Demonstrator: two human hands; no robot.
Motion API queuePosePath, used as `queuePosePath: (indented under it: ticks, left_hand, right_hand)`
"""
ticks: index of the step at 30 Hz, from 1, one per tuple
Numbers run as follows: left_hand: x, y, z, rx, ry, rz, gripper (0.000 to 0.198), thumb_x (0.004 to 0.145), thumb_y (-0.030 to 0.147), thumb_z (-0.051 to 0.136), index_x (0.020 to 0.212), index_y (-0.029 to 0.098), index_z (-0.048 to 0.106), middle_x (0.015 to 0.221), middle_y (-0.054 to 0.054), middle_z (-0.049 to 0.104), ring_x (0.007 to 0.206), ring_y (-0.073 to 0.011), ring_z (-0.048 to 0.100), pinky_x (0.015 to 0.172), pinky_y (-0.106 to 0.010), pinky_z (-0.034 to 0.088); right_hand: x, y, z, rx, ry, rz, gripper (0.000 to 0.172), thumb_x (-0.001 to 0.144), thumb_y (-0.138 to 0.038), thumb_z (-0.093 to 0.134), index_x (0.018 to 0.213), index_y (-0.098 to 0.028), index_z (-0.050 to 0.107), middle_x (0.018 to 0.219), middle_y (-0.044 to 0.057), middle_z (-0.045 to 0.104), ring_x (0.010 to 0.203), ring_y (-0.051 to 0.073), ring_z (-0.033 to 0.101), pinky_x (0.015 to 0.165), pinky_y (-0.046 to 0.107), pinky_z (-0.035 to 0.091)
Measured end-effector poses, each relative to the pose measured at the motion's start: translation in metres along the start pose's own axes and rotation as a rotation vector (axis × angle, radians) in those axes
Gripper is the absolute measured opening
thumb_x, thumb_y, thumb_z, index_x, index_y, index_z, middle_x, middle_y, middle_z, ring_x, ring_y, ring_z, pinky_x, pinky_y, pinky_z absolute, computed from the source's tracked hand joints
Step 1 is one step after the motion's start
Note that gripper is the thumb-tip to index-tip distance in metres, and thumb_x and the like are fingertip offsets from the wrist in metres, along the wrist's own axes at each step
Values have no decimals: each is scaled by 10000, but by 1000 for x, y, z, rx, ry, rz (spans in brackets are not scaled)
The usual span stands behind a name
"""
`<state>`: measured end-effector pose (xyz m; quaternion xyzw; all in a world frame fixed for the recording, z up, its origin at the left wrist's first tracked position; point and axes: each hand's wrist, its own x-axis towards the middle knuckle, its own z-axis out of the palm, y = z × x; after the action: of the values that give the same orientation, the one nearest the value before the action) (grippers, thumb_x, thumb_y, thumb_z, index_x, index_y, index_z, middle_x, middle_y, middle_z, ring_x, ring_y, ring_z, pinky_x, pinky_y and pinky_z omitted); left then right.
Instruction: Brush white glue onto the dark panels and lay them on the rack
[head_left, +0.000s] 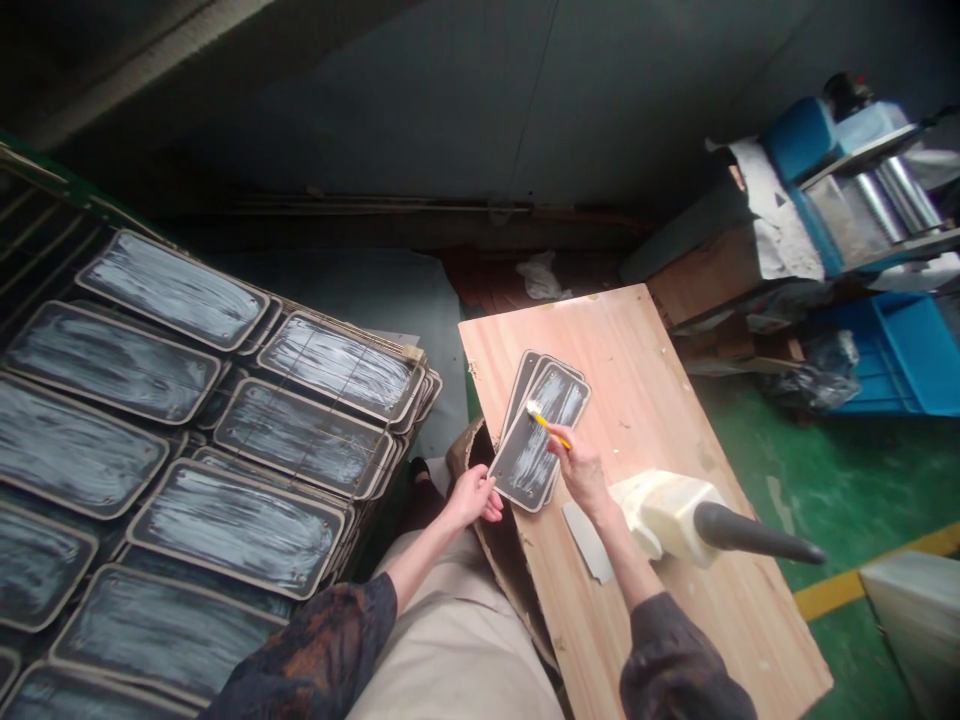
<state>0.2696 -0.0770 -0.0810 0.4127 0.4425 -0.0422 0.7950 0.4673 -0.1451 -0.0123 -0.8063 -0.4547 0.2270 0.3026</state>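
A small stack of dark rounded panels [541, 430] lies on a wooden board [660, 400]. My right hand [579, 466] is closed around a yellow-handled brush [546, 421] whose white tip touches the top panel, which is streaked with white paste. My left hand [471, 496] rests at the stack's lower left corner, fingers pinching the panel's edge.
Several stacks of paste-coated dark panels [195, 440] fill a rack on the left. A cream pot with a dark handle [697, 520] and a pale flat scrap [589, 535] sit on the board near my right arm. Blue machines [855, 180] and a blue crate [911, 350] stand at right on a green floor.
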Motion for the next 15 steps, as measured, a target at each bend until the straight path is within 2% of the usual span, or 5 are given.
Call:
queuePosePath:
  ticks: [5,8,10,12,15]
  left_hand:
    - [-4,4,0,24,-14,15,270,866,420,475,777,191,364,562,-29,622,428,-156,620,392,-219,481]
    - [-5,7,-1,22,-29,9,250,874,399,470,785,185,376,570,-31,623,443,-149,627,414,-219,495]
    - [-5,6,-1,20,-26,1,236,880,386,463,792,182,380,569,-26,621,441,-141,625,414,-210,493]
    - [-4,4,-1,30,-19,-1,225,888,372,454,793,183,379,569,-22,620,433,-134,620,402,-199,485]
    - [-1,2,-2,56,-17,8,235,884,378,466,782,186,378,564,-20,621,422,-132,614,385,-191,475]
  right_hand:
    - [-76,-30,13,178,-182,101,292,939,-379,393,1133,-252,570,866,22,677,790,166,660,741,280,512]
    - [-96,-35,16,361,-196,229,308,940,-412,379,1106,-237,571,772,8,669,727,159,665,721,292,536]
    - [-94,-28,15,490,-187,314,356,931,-465,370,1083,-215,573,723,11,666,675,164,668,676,304,554]
    - [-79,-12,10,574,-145,370,414,907,-525,383,1067,-194,573,712,25,672,643,179,672,625,316,564]
    - [-41,20,-4,580,28,376,464,865,-574,433,1028,-164,577,720,46,678,601,181,667,590,323,569]
